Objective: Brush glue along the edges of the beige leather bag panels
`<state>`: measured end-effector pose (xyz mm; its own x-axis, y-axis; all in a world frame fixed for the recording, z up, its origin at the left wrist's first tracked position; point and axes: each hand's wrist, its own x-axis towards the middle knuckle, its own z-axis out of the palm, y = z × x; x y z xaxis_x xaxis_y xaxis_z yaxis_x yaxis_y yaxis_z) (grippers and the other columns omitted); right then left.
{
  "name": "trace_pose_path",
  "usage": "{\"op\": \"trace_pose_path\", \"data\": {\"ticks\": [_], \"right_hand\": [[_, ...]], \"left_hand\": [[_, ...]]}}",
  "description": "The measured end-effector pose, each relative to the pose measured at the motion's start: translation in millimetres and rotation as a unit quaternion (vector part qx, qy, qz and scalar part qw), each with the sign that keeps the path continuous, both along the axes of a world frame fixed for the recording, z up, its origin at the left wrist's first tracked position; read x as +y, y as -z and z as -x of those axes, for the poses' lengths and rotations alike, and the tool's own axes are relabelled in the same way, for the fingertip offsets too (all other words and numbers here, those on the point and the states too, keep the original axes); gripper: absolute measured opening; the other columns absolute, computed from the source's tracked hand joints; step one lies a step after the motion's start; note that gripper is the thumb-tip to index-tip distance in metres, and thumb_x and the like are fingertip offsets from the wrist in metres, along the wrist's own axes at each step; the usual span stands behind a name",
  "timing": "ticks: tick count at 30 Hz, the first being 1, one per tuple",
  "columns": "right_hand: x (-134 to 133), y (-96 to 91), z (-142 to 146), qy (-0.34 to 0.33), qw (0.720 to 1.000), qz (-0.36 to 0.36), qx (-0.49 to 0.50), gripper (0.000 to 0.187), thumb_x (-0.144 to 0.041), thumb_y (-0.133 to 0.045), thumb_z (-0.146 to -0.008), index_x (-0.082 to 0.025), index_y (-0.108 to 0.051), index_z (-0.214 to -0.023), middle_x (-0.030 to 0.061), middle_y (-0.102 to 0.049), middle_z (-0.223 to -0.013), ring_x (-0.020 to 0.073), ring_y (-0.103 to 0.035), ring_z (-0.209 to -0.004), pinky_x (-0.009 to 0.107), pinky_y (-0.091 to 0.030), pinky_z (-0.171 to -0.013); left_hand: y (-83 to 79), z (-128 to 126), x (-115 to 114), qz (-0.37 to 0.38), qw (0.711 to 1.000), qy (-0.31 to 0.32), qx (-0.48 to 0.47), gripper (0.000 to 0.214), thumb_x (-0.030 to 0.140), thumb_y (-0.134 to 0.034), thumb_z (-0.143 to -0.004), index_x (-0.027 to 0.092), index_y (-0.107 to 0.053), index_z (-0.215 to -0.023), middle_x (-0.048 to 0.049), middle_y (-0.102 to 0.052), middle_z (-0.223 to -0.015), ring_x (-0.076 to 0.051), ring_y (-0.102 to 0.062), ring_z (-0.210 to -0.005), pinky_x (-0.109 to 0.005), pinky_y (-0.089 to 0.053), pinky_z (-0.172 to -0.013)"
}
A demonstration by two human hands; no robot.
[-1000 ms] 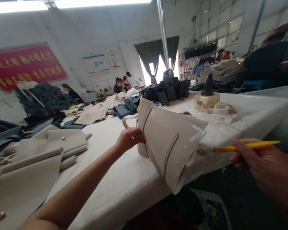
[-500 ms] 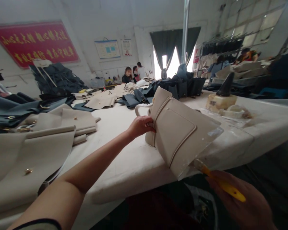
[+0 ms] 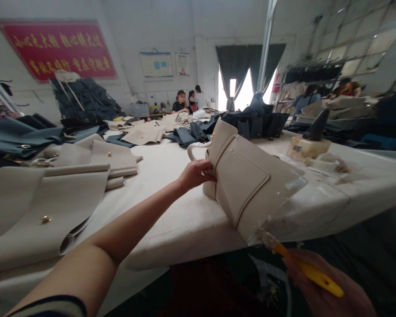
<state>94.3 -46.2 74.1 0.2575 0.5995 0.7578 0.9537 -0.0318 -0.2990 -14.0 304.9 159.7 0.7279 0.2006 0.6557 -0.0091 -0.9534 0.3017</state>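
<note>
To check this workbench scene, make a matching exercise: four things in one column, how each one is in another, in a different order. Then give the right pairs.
Things:
1. Left hand
2. Right hand
3. Beige handbag
4. Dark cone

States:
A. Stands on a pale block
B. Holds a yellow-handled tool
C. Tilted, with its stitched pocket showing
D. Grips the side of the handbag

Right pairs: 1-D, 2-B, 3-C, 4-A.
</note>
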Motion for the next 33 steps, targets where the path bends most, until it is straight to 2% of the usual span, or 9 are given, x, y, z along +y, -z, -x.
{"op": "trace_pose_path", "data": {"ticks": [4, 8, 13, 16, 20, 22, 26, 30, 33], "right_hand": [[-1, -0.9, -1, 0.0, 1.0, 0.024, 0.013, 0.027, -0.046, -0.05, -0.097, -0.023, -0.064, -0.094, -0.0014, -0.072, -0.077, 0.0138, -0.069, -0.058, 0.016, -0.052, -0.05], [6, -7.8, -9, 0.047, 0.998, -0.013, 0.026, 0.028, -0.047, -0.05, -0.096, -0.022, -0.063, -0.094, -0.002, -0.07, -0.066, 0.015, -0.066, -0.049, 0.019, -0.05, -0.045], [9, -15.4, -8, 0.054, 0.989, 0.002, 0.141, 0.028, -0.049, -0.054, -0.092, -0.023, -0.064, -0.089, -0.004, -0.066, -0.057, 0.0146, -0.062, -0.043, 0.02, -0.045, -0.038], [6, -20.8, -2, 0.061, 0.966, 0.023, 0.251, 0.034, -0.053, -0.053, -0.09, -0.023, -0.065, -0.079, -0.0029, -0.062, -0.053, 0.0143, -0.059, -0.042, 0.02, -0.046, -0.038], [7, -23.6, 1, 0.025, 0.909, 0.0, 0.416, 0.042, -0.059, -0.055, -0.087, -0.022, -0.062, -0.068, -0.0005, -0.058, -0.051, 0.0143, -0.055, -0.043, 0.022, -0.046, -0.04], [10, -21.9, -1, 0.016, 0.889, 0.002, 0.458, 0.046, -0.061, -0.056, -0.085, -0.021, -0.061, -0.064, -0.0001, -0.056, -0.049, 0.0137, -0.052, -0.042, 0.022, -0.045, -0.04], [13, -18.1, -8, 0.069, 0.902, -0.01, 0.425, 0.046, -0.064, -0.057, -0.083, -0.021, -0.062, -0.066, 0.0007, -0.058, -0.052, 0.0144, -0.055, -0.047, 0.021, -0.046, -0.043], [12, -22.1, -15, 0.051, 0.913, -0.023, 0.404, 0.043, -0.062, -0.059, -0.081, -0.021, -0.063, -0.071, 0.0002, -0.059, -0.052, 0.0148, -0.056, -0.044, 0.021, -0.047, -0.04], [10, -27.2, -17, 0.063, 0.909, -0.07, 0.406, 0.041, -0.061, -0.06, -0.081, -0.021, -0.063, -0.071, 0.0002, -0.059, -0.05, 0.0153, -0.055, -0.042, 0.022, -0.046, -0.037]], "left_hand": [[0.2, 0, 0, -0.003, 1.0, -0.004, -0.002, 0.035, 0.02, -0.087, -0.057, 0.017, -0.054, -0.067, 0.0054, -0.053, -0.064, -0.009, -0.047, -0.061, -0.02, -0.039, -0.057], [1.6, 0, 1, 0.002, 1.0, 0.0, -0.007, 0.034, 0.021, -0.086, -0.058, 0.016, -0.054, -0.067, 0.0053, -0.053, -0.064, -0.009, -0.047, -0.059, -0.02, -0.039, -0.057], [3.8, 3, 3, -0.007, 1.0, 0.012, -0.013, 0.033, 0.026, -0.085, -0.061, 0.017, -0.053, -0.068, 0.0049, -0.055, -0.065, -0.009, -0.048, -0.06, -0.021, -0.039, -0.057], [3.6, 7, 2, 0.007, 1.0, 0.002, -0.006, 0.034, 0.028, -0.083, -0.063, 0.017, -0.052, -0.067, 0.0046, -0.054, -0.065, -0.009, -0.048, -0.059, -0.021, -0.039, -0.055], [2.6, 12, -3, 0.006, 1.0, -0.005, -0.015, 0.035, 0.028, -0.083, -0.063, 0.017, -0.051, -0.066, 0.004, -0.054, -0.064, -0.01, -0.048, -0.059, -0.021, -0.04, -0.056], [2.4, 13, -4, -0.001, 1.0, -0.003, -0.023, 0.034, 0.027, -0.083, -0.064, 0.017, -0.05, -0.065, 0.0039, -0.053, -0.063, -0.01, -0.048, -0.059, -0.021, -0.039, -0.055], [2.5, 12, -3, 0.009, 1.0, 0.002, -0.019, 0.032, 0.027, -0.082, -0.065, 0.016, -0.051, -0.066, 0.0034, -0.054, -0.063, -0.009, -0.048, -0.059, -0.021, -0.04, -0.055], [1.5, 9, -2, 0.02, 1.0, 0.014, -0.016, 0.03, 0.023, -0.082, -0.064, 0.016, -0.053, -0.067, 0.0037, -0.056, -0.065, -0.009, -0.049, -0.059, -0.02, -0.043, -0.055], [0.4, 7, -1, 0.026, 1.0, 0.011, -0.003, 0.029, 0.02, -0.082, -0.063, 0.016, -0.054, -0.069, 0.0032, -0.057, -0.067, -0.009, -0.051, -0.06, -0.021, -0.044, -0.057]]}}
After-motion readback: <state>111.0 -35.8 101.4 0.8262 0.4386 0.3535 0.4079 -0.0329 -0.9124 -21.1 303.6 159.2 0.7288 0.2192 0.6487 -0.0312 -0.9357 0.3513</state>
